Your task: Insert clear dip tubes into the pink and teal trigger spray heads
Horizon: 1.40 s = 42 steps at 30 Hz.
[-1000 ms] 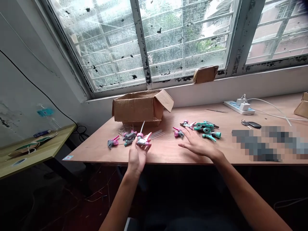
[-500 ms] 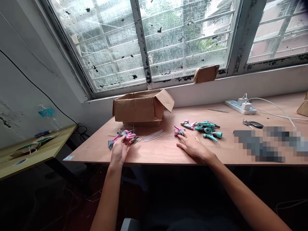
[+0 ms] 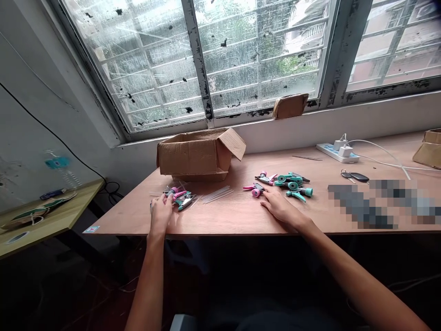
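Observation:
My left hand (image 3: pixel 160 212) is at a small pile on the table's left, fingers curled on a pink and grey trigger spray head (image 3: pixel 172 190). Against it lies a teal and grey spray head (image 3: pixel 186 201). My right hand (image 3: pixel 280 208) rests palm down, fingers stretched out and thumb apart. Its fingertips touch the grey end of another pink spray head (image 3: pixel 256 190). Just beyond are one more pink spray head (image 3: pixel 264 177) and several teal ones (image 3: pixel 292 185). Thin clear tubes (image 3: pixel 217 195) lie between my hands.
An open cardboard box (image 3: pixel 188 157) stands behind the tubes. On the right are a power strip (image 3: pixel 339 153) with white plugs, keys (image 3: pixel 354 175) and blurred-out items (image 3: pixel 360 207). A thin stick (image 3: pixel 307 157) lies near the back. The table's front edge (image 3: pixel 220 235) runs before me.
My left hand has shifted left over its pile, and the teal spray head there shows more fully. The pink spray head at my right fingertips has turned, its trigger now pointing left.

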{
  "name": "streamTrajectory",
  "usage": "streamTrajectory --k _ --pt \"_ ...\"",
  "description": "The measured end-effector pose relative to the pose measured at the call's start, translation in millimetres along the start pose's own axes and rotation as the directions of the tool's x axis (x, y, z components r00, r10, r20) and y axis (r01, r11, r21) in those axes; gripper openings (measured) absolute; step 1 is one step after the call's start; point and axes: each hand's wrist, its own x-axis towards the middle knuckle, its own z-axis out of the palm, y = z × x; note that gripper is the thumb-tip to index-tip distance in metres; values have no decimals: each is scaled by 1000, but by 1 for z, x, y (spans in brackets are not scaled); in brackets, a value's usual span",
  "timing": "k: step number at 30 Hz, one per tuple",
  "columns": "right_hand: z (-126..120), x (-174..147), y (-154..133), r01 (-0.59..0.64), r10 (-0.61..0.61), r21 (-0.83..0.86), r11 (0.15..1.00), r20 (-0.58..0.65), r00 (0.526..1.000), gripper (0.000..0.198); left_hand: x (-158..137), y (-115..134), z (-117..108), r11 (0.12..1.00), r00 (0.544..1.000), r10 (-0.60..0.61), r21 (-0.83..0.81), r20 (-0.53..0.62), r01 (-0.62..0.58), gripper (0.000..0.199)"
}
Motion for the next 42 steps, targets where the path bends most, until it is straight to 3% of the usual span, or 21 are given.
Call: streamTrajectory --k 4,6,8,11,13,16,18,22,29,34,39,42 --pt "1 4 1 -20 20 7 1000 -51 999 31 -18 11 2 953 994 76 298 -76 -50 51" --pt "-3 7 -4 -48 51 43 998 -82 995 32 -31 24 7 940 972 178 319 -153 -122 50" --pt "-6 9 -10 -66 78 96 993 -131 988 31 -48 40 15 928 935 323 244 -149 -282 42" --pt "-9 10 -17 -117 145 157 981 -184 972 29 -78 63 33 866 863 501 -58 62 -498 29" --pt "-8 10 -17 -157 182 148 976 -175 968 28 -98 74 49 816 778 576 -236 252 -528 26" --pt "-4 6 -14 -135 137 27 990 -120 983 34 -121 78 71 776 657 629 -283 416 -564 27" --pt "-1 3 -12 -78 75 -65 995 -51 996 46 -127 76 81 756 622 643 -236 447 -611 30" --pt "-4 -1 -18 -35 40 -83 996 61 997 46 -127 68 87 742 626 635 -132 453 -657 36" --pt "-11 1 -49 -21 12 99 995 96 995 26 -127 70 85 748 620 615 -112 488 -654 48" --pt "9 1 -67 85 -109 222 971 100 989 20 -128 75 80 745 582 624 -172 521 -645 26" --pt "22 24 -66 29 -61 272 962 109 992 20 -129 76 79 821 690 568 -247 449 -515 27" --pt "25 51 -65 57 -79 122 991 182 980 24 -128 75 78 839 771 515 -403 375 -365 27"
